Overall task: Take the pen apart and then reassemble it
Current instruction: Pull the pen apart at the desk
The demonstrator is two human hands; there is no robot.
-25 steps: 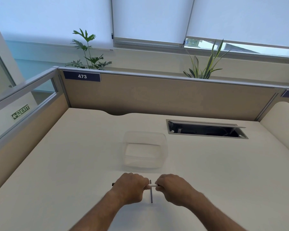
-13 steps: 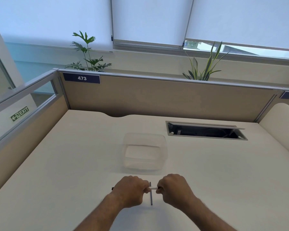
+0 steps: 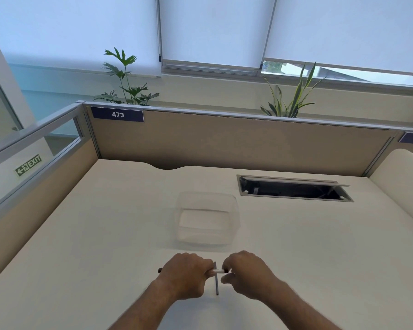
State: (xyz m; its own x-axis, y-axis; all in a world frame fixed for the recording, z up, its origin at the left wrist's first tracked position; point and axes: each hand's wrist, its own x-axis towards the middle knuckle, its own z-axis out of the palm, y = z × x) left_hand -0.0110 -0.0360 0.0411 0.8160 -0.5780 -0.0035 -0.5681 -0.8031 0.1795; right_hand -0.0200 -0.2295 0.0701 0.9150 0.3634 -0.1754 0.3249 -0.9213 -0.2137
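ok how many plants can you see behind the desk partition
2. A leafy plant stands behind the partition at the left, above the 473 label. A spiky upright plant stands behind it at the right. Their pots are hidden, so more may be out of sight.

container (image 3: 206, 219) behind hands, rod (image 3: 216, 283) on desk (image 3: 93, 246) between them

left hand (image 3: 185, 273): fist, knuckles up | right hand (image 3: 246, 273): fingers curled, pinching | forearms converge

Left hand (image 3: 185, 275) and right hand (image 3: 246, 272) gripping white pen (image 3: 218, 271), desk (image 3: 105, 234)
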